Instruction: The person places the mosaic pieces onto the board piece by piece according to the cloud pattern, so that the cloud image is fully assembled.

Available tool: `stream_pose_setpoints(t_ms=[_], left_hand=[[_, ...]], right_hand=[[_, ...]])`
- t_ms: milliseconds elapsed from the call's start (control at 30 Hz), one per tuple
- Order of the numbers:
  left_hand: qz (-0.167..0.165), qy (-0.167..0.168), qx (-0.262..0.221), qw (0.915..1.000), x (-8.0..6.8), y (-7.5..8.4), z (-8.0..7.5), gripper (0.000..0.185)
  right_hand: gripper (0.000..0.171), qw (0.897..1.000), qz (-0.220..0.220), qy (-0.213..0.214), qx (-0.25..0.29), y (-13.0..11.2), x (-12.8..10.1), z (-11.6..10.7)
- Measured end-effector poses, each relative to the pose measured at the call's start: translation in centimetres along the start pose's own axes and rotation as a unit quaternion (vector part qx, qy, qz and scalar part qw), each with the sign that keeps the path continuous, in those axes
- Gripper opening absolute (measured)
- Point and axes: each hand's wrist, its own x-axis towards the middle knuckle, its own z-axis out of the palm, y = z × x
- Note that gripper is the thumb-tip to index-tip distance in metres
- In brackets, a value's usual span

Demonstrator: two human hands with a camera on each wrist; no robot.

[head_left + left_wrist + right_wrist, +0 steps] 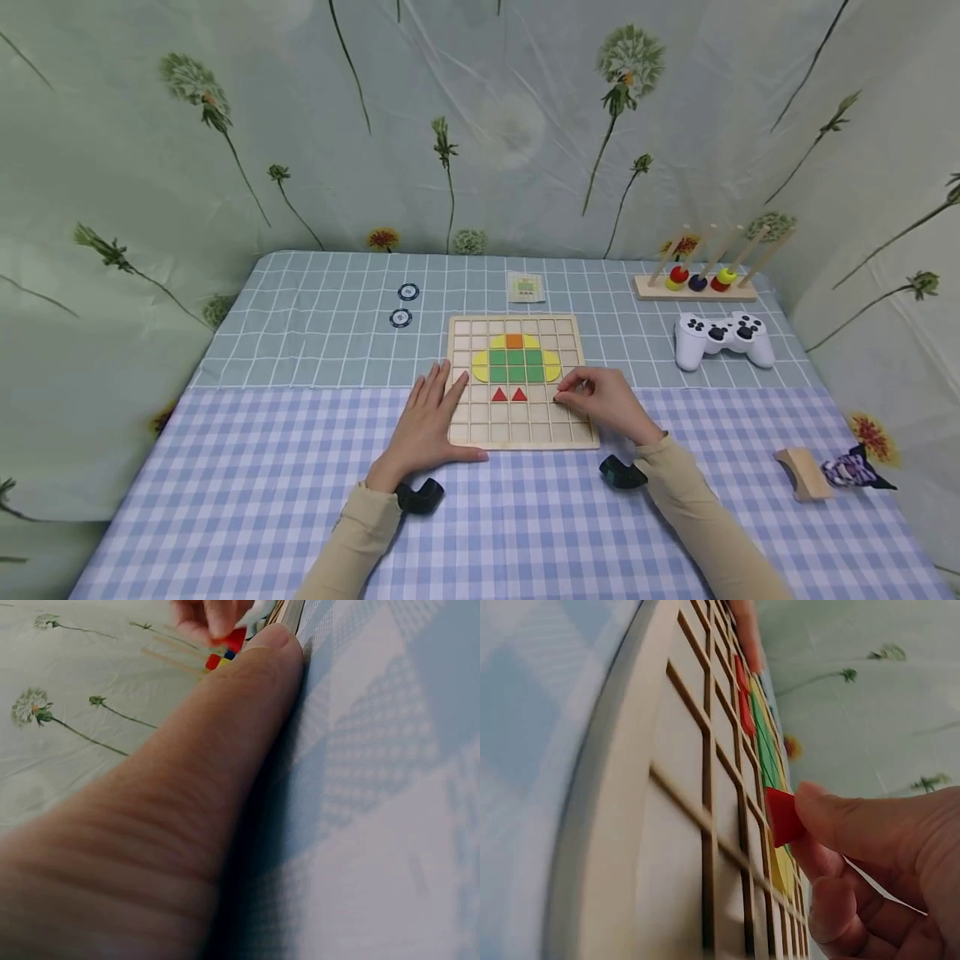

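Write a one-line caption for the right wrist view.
Right hand pinches a red piece just above the wooden grid board.

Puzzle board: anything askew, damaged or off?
Nothing stands out. The wooden grid board lies flat and square; its green, yellow, orange and red tiles sit in their cells. The left hand rests on its edge; the right hand pinches a red piece.

You are looking at one wooden grid board (525,433) carrying two red triangles (509,394), six green squares (515,366) and one orange square (513,340). Beyond it are lying two poker chips (404,304), one white game controller (723,337) and one small card (526,287).
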Motion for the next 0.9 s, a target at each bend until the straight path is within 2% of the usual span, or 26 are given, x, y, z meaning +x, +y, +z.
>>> stream_pose_setpoints(t_ms=[167,367,600,733,833,900], left_hand=[[0.0,0.001,0.001,1.0,0.2,0.2,0.0,0.121],[-0.008,-0.014,0.004,0.9999,0.1,0.3,0.1,0.121],[-0.012,-0.017,0.009,0.9997,0.1,0.3,0.0,0.121],[-0.011,-0.017,0.008,0.9998,0.0,0.3,0.1,0.121],[-0.009,-0.018,0.005,0.9998,-0.1,0.4,0.1,0.121],[-0.006,-0.018,0.0,0.9998,-0.1,0.4,0.1,0.122]], right_hand=[[0.006,1.0,-0.012,-0.017,-0.005,-1.0,1.5,1.0],[0.006,0.999,-0.003,-0.031,-0.011,-1.3,1.9,1.8],[0.01,1.0,-0.02,-0.011,-0.015,-1.2,1.7,2.6],[0.006,0.999,-0.027,0.006,-0.042,-1.2,1.5,2.7],[0.007,0.998,-0.029,0.008,-0.058,-1.2,1.5,2.7],[0.007,0.998,-0.027,0.006,-0.049,-1.1,1.4,2.7]])
